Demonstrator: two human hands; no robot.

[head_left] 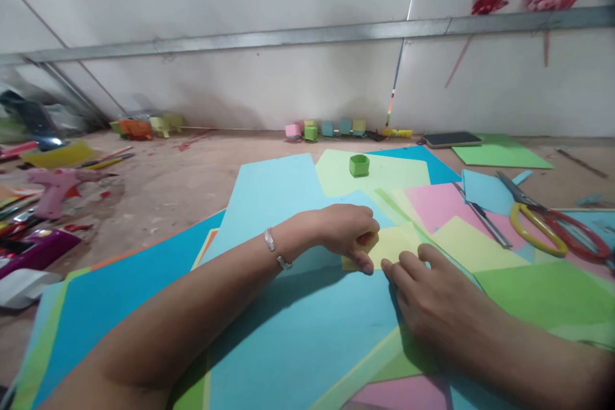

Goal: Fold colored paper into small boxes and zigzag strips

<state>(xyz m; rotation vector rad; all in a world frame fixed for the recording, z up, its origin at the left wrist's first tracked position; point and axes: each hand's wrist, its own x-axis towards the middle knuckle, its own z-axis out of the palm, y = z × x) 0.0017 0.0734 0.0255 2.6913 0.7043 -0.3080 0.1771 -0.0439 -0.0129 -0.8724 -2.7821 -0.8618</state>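
Head camera view, nearest first: on the near side of the grip a light blue sheet point(298, 333) spreads out, with a pink sheet point(403, 391) showing below it. Left of the grip, the left forearm crosses a dark blue sheet point(144, 269).

At the grip itself, the yellow paper point(398, 240) lies on the layered sheets. The left hand point(348, 230) has its fingers curled and its thumb against the paper's near left part; some yellow shows between thumb and forefinger, but I cannot tell whether it is pinched or only pressed. The right hand point(423, 288), just beside it, rests bent fingertips at the near edge; whether they hold anything is hidden.

The paper could skew or crease crookedly, I judge, should the hands press unevenly or the loose sheets beneath slide. Its long axis seems to run sideways, one end at the left thumb, the other pointing rightward and slightly away.

Right of the grip, a slim metal tool point(490, 224) lies near scissors point(528, 200), blades pointing away and leftward. Straight beyond the grip stands a small green box point(359, 165). Well left is a pink glue gun point(55, 186). Farthest, small paper blocks point(327, 129) line up before a wall with a metal rail point(288, 36).
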